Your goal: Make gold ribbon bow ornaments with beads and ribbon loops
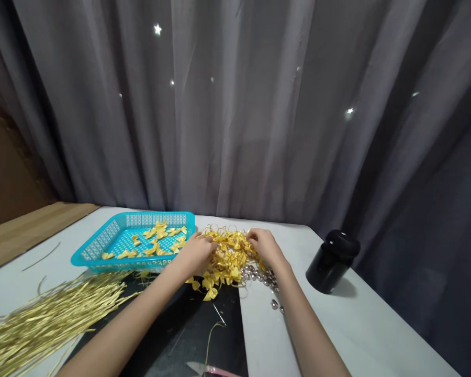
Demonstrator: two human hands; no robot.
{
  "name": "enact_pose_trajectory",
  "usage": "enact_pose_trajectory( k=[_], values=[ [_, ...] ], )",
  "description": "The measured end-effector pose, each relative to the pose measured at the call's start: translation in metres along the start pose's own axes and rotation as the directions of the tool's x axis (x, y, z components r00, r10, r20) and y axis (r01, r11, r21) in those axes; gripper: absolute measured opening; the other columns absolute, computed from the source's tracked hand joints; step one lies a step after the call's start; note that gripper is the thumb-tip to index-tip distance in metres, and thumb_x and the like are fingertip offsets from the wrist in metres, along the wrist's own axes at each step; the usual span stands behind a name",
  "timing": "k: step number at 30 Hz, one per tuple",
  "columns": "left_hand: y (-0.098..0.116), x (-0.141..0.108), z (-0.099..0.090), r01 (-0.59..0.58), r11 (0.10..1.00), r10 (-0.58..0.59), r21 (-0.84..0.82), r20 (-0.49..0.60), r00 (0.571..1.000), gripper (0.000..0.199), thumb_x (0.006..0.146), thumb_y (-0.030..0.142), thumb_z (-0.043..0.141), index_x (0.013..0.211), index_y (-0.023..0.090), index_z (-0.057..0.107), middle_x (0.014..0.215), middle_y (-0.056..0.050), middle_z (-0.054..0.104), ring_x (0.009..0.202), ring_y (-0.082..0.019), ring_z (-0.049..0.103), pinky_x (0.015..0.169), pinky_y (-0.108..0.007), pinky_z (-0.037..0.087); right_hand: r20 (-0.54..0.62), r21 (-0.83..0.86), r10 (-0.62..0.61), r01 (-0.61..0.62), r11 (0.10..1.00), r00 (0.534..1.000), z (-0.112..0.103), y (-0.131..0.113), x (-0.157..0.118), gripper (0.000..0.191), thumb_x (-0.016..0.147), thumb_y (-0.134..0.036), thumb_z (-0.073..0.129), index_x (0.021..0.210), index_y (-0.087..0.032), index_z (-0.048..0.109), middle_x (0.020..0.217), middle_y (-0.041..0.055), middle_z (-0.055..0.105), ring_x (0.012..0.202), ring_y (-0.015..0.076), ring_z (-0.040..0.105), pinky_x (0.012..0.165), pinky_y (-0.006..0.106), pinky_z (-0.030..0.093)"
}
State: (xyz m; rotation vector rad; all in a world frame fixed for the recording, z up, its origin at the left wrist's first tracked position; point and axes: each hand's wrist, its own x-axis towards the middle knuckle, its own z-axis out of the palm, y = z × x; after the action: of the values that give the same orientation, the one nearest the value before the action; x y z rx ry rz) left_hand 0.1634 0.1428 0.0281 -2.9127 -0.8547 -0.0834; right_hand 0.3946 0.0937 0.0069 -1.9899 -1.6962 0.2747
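A heap of yellow ribbon bows (231,256) with thin gold ties lies at the middle of the table. From its left side my left hand (198,254) reaches in, fingers curled closed on some of the bows. On the opposite side my right hand (265,245) has its fingers bent together at the heap's upper edge, gripping bows there. My fingertips are partly hidden among the ribbon. Small round silver bells (261,275) are scattered beside the heap, under my right wrist. A needle (219,314) with gold thread lies on the black mat (180,324).
A turquoise plastic basket (98,246) with more yellow bows stands at the left. A bundle of gold cords (51,319) lies in front of it. Scissors (204,369) rest at the near edge. A black lidded canister (332,262) stands right, before a grey curtain (239,104).
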Motion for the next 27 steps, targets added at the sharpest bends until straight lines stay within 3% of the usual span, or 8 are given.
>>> enact_pose_trajectory(
  k=[3,7,15,21,23,27],
  values=[
    [0.002,0.002,-0.003,0.062,0.998,-0.063,-0.014,-0.081,0.995,0.015,0.092,0.019,0.052,0.096,0.012,0.064,0.102,-0.011,0.068,0.1,-0.026,0.062,0.097,-0.045,0.04,-0.05,0.048,-0.007,0.009,0.999,0.999,-0.002,-0.005,0.002,0.026,0.094,-0.031,0.057,0.116,-0.017,0.059,0.118,0.0082,0.06,0.099,0.0213,0.062,0.084,0.042,0.053],
    [0.004,0.003,-0.007,0.11,0.992,-0.116,-0.058,-0.114,0.987,0.017,0.092,0.019,0.048,0.095,0.014,0.064,0.101,-0.013,0.069,0.096,-0.028,0.064,0.088,-0.039,0.044,-0.042,0.133,-0.045,0.05,0.99,0.998,0.001,-0.013,0.005,0.026,0.094,-0.03,0.057,0.115,-0.016,0.059,0.116,0.0079,0.061,0.097,0.0209,0.063,0.083,0.041,0.054],
    [-0.004,-0.004,-0.009,0.097,0.984,-0.104,-0.147,-0.04,0.994,0.023,0.086,0.014,0.045,0.087,0.018,0.068,0.089,-0.01,0.073,0.083,-0.024,0.068,0.074,-0.03,0.046,0.1,0.243,-0.158,0.13,0.961,0.982,0.007,-0.022,-0.001,0.025,0.094,-0.029,0.058,0.115,-0.016,0.059,0.116,0.0078,0.062,0.098,0.0209,0.063,0.084,0.042,0.053],
    [-0.009,-0.009,-0.009,0.007,0.978,0.004,-0.209,0.054,0.999,0.017,0.072,0.01,0.055,0.07,0.02,0.069,0.076,-0.004,0.072,0.073,-0.02,0.067,0.07,-0.025,0.046,0.218,0.218,-0.105,0.057,0.974,0.97,-0.007,-0.018,-0.003,0.026,0.094,-0.03,0.057,0.117,-0.017,0.058,0.116,0.0079,0.061,0.096,0.0201,0.063,0.082,0.04,0.054],
    [-0.004,-0.007,-0.008,0.026,0.98,-0.022,-0.197,0.019,1.0,0.02,0.078,0.01,0.049,0.077,0.017,0.068,0.085,-0.008,0.071,0.077,-0.021,0.066,0.07,-0.027,0.046,0.318,0.186,-0.072,0.012,0.982,0.945,-0.01,-0.016,-0.003,0.025,0.093,-0.03,0.058,0.113,-0.015,0.06,0.112,0.0073,0.063,0.093,0.0195,0.064,0.079,0.039,0.055],
    [0.011,-0.003,-0.001,0.044,0.983,-0.054,-0.176,-0.052,0.997,0.03,0.086,0.011,0.039,0.11,0.011,0.059,0.114,-0.016,0.063,0.104,-0.028,0.06,0.088,-0.037,0.043,0.437,0.121,0.004,-0.064,0.991,0.899,-0.016,-0.011,-0.005,0.025,0.094,-0.03,0.058,0.113,-0.015,0.06,0.111,0.007,0.063,0.09,0.0188,0.064,0.076,0.037,0.056]
  ],
)
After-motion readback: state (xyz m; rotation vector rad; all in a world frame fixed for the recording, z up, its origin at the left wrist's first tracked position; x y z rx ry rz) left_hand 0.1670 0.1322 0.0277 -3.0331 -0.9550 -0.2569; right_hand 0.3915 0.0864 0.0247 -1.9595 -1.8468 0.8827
